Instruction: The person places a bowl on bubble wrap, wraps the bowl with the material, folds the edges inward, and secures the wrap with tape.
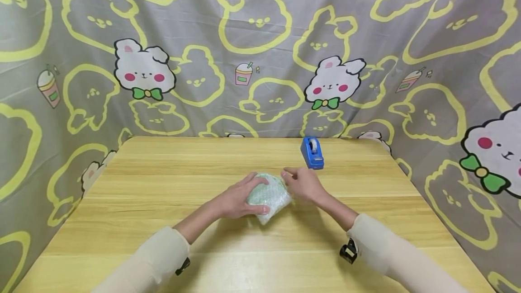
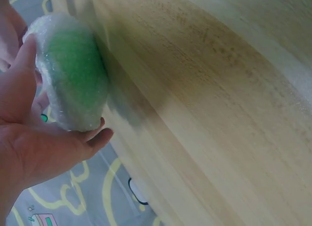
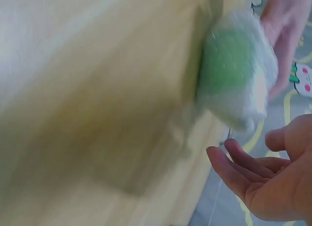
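Note:
A green object wrapped in bubble wrap, a rounded bundle (image 1: 270, 197), is held low over the middle of the wooden table. Thumb and fingers of my left hand (image 1: 240, 197) grip it from the left side; the left wrist view shows the hand (image 2: 36, 143) spread around the wrapped bundle (image 2: 75, 72). Close by its right edge is my right hand (image 1: 305, 185). In the right wrist view that hand (image 3: 268, 172) has loosely bent fingers, thumb apart from them, with a gap to the bundle (image 3: 234, 72). The object inside is blurred by the wrap.
A blue tape dispenser (image 1: 312, 153) with a roll of clear tape stands at the back right of the wooden table (image 1: 171, 166), just beyond my right hand. A grey patterned curtain (image 1: 260, 103) hangs behind the table and along both sides.

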Available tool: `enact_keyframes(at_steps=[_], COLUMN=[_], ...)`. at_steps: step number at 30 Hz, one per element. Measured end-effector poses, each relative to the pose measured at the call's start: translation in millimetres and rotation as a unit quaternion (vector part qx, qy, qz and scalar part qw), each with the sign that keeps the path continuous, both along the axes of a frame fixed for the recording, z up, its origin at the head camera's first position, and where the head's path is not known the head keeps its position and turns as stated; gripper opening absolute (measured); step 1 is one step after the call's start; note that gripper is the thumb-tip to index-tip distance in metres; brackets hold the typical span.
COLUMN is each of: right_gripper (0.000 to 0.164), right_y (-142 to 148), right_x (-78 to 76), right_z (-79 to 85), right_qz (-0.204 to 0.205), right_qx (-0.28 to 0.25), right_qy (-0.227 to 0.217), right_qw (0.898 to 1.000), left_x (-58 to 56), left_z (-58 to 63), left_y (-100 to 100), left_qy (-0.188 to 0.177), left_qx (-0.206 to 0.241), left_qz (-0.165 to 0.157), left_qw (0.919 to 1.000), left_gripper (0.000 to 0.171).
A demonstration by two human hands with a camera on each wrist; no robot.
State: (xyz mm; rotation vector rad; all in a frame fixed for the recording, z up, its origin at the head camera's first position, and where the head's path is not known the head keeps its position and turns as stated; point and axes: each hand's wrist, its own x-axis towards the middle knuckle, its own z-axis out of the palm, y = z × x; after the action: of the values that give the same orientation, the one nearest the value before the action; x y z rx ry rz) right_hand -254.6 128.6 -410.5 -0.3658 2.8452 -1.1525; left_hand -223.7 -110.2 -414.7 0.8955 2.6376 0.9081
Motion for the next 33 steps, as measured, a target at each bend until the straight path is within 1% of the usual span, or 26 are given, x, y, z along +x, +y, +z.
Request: enact_keyframes(at_steps=[3,7,11,15,17,20,24,29,33], right_gripper=[0.039,0.034,0.032,0.031,0.032,0.034,0.034,0.035,0.039], right_y=[9.6,23.6,36.2,48.0,53.1,60.4,67.8,71.2,74.1], right_x=[-7.6,-18.6,-30.0,-41.3,-47.0,-55.7,-65.3,-73.5,-77.5], right_z=[7.8,14.6,16.2,15.6,16.0,17.2,18.0,14.1,7.3], right_qz=[-0.011,-0.036,-0.069,-0.094,-0.113,-0.134,-0.146,-0.159,-0.174], right_qx=[-0.003,-0.001,0.009,0.022,0.034,0.048,0.060,0.066,0.067], right_qy=[0.028,0.054,0.075,0.094,0.098,0.086,0.065,0.051,0.023], right_qw=[1.000,0.998,0.995,0.991,0.988,0.986,0.985,0.984,0.982], left_x=[0.4,0.5,0.3,-1.4,-2.5,-3.4,-2.9,-1.8,-1.2], left_z=[2.3,4.4,8.0,11.5,12.8,13.0,11.4,9.6,8.5], left_y=[-0.3,0.8,2.4,4.6,5.9,5.8,3.8,2.6,2.5], left_qy=[0.001,0.007,0.014,0.017,0.017,0.004,-0.019,-0.018,-0.020], left_qx=[-0.018,-0.032,-0.042,-0.070,-0.078,-0.077,-0.062,-0.051,-0.044], left_qz=[0.011,0.014,0.013,0.017,0.015,0.012,0.012,0.013,0.011], left_qw=[0.9998,0.9994,0.9989,0.9973,0.9967,0.9969,0.9979,0.9985,0.9988], left_gripper=[0.065,0.064,0.064,0.065,0.065,0.066,0.065,0.067,0.072])
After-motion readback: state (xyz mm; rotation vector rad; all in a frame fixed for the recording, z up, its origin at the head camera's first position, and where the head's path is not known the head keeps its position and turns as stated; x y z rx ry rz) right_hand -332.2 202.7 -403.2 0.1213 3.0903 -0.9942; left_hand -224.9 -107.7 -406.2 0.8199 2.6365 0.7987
